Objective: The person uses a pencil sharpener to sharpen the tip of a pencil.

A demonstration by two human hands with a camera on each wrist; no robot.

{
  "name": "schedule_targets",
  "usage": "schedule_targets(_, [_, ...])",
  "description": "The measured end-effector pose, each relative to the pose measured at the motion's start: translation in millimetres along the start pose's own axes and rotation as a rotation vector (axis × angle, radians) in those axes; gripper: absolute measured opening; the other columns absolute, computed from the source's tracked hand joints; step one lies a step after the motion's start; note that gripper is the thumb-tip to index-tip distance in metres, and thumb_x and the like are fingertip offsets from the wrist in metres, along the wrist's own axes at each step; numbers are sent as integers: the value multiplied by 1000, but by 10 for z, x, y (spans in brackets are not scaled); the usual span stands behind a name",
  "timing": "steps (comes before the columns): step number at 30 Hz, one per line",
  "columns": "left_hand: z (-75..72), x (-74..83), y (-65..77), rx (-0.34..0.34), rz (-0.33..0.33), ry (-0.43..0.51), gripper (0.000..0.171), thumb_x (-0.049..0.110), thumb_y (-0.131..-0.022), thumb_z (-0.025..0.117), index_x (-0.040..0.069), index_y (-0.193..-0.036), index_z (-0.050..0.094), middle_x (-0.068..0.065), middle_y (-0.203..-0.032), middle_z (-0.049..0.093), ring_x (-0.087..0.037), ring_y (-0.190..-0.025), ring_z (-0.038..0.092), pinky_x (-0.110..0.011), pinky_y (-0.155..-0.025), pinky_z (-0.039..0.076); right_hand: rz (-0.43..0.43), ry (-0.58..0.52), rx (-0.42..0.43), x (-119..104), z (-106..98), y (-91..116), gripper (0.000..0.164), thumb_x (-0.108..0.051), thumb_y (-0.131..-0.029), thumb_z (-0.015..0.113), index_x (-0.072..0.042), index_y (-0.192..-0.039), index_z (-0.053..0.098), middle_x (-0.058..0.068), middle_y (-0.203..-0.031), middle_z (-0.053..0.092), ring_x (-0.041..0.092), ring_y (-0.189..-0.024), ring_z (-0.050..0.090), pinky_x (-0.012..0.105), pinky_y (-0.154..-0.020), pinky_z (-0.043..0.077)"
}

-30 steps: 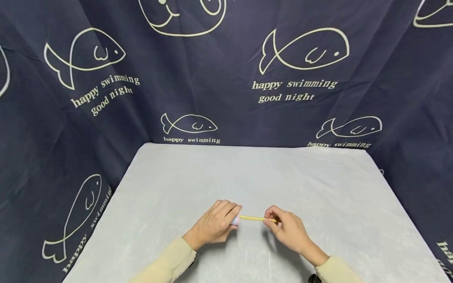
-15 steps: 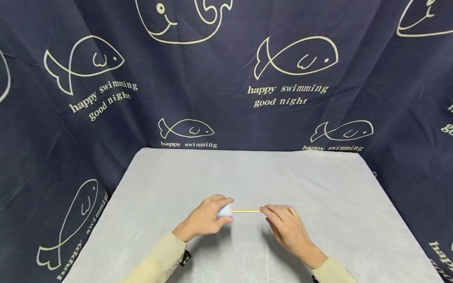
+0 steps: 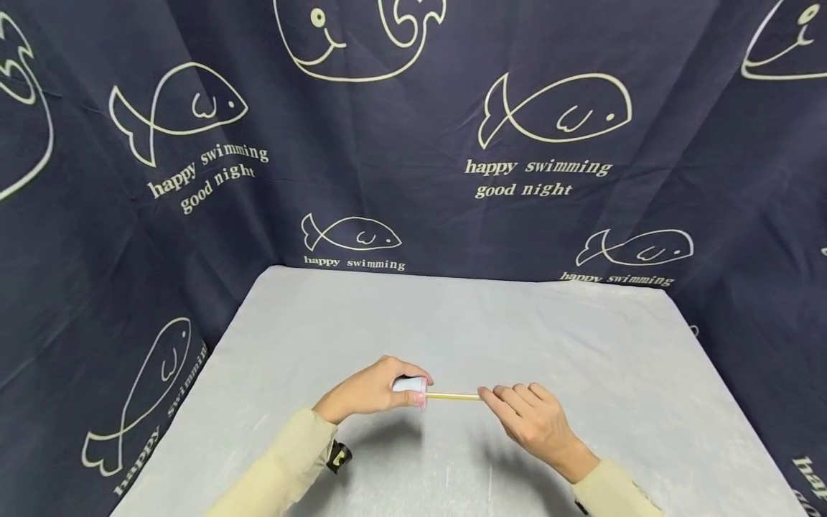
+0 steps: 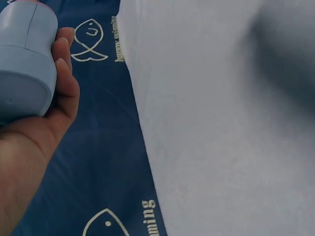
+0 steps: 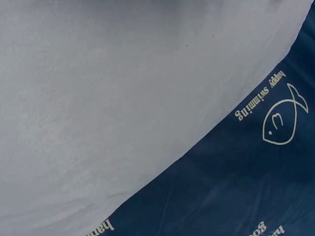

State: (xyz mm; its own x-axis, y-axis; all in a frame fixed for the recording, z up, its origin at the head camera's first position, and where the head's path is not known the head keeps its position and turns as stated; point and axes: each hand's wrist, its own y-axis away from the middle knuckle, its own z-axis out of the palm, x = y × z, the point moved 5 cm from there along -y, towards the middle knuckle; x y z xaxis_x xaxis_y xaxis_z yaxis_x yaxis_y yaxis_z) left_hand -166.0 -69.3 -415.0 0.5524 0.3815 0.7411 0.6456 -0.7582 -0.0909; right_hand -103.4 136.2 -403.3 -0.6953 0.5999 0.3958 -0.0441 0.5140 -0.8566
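Note:
My left hand (image 3: 368, 388) grips a light blue pencil sharpener (image 3: 407, 385) with a pink rim at its right end. In the left wrist view the rounded blue sharpener (image 4: 27, 64) lies in the curled fingers. A thin yellow pencil (image 3: 452, 396) runs level from the pink end across to my right hand (image 3: 533, 424). Thumb and fingers of that hand pinch the pencil's outer end, which they hide. How far the pencil goes into the sharpener is hidden. Both hands are above the white table. The right wrist view shows neither the right hand nor the pencil.
A white cloth-covered table (image 3: 517, 330) lies beneath both hands. Dark blue curtains (image 3: 426, 179) with fish drawings and lettering stand at its back and sides. A dark band (image 3: 338, 457) sits at the left sleeve.
The left hand has turned and shifted slightly left, baring more of the sharpener. The right fingers have rolled over the pencil's end from an earlier curled hold. The head view has shifted slightly.

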Motion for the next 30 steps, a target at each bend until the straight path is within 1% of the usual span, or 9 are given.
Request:
schedule_targets(7, [134,-55,-55,-13,-20,55,27,17,-86,70,4,-109,68,-2,-87,68,0,-72,52,-17,-68,47,70,-39,-58,-26,-38,-10,32,-21,-100,47,-7,-79,68,-3,-59,50,6,-45,32,14,-40,21])
schedule_targets(11, [217,-56,-47,60,25,-60,34,15,-82,72,3,-114,66,-2,-90,66,-3,-73,53,-17,-68,47,183,-85,-141,-16,-5,73,35,-27,-100,47,-10,-77,69,-6,-58,50,4,-44,32,13,-38,23])
schedule_targets(14, [280,-27,-34,150,127,-266,41,18,-80,72,2,-117,63,-3,-97,65,-9,-81,56,-20,-73,48,432,-234,-324,59,75,180,26,-30,-94,58,-16,-78,72,-12,-59,54,-4,-44,31,11,-38,24])
schedule_targets(18, [368,-5,-7,272,280,-561,47,25,-76,76,1,-115,62,-4,-103,64,-13,-91,58,-25,-81,49,914,-509,-657,179,219,379,10,-29,-83,70,-21,-80,76,-17,-56,54,-9,-43,30,14,-39,25])
schedule_targets(22, [429,23,28,339,398,-767,49,31,-76,77,4,-113,61,-1,-100,62,-13,-88,56,-25,-76,46,1195,-832,-849,203,327,525,16,-22,-86,68,-8,-84,76,-12,-53,48,-3,-44,29,18,-42,25])
schedule_targets(24, [440,40,37,342,434,-829,49,34,-76,76,5,-112,61,0,-98,61,-13,-86,55,-25,-73,45,1260,-1003,-884,189,368,576,21,-16,-89,64,3,-87,73,-10,-53,45,-1,-45,29,18,-43,25])
schedule_targets(26, [442,46,41,332,453,-859,49,35,-77,76,5,-112,60,0,-98,60,-13,-85,55,-24,-73,45,1271,-1093,-898,175,390,609,23,-13,-90,62,8,-87,70,-10,-53,44,-1,-45,30,17,-43,26])
schedule_targets(28, [415,48,37,322,441,-847,50,34,-77,76,4,-113,60,-1,-98,61,-13,-85,55,-24,-74,45,1215,-1050,-890,183,388,607,20,-16,-91,62,3,-90,70,-11,-53,42,-2,-45,32,17,-41,28])
schedule_targets(30, [367,34,20,311,399,-802,50,33,-78,75,3,-114,60,-2,-99,62,-13,-87,57,-25,-77,47,1096,-894,-830,213,365,565,11,-18,-87,67,-7,-91,68,-13,-58,47,-3,-47,35,18,-43,31])
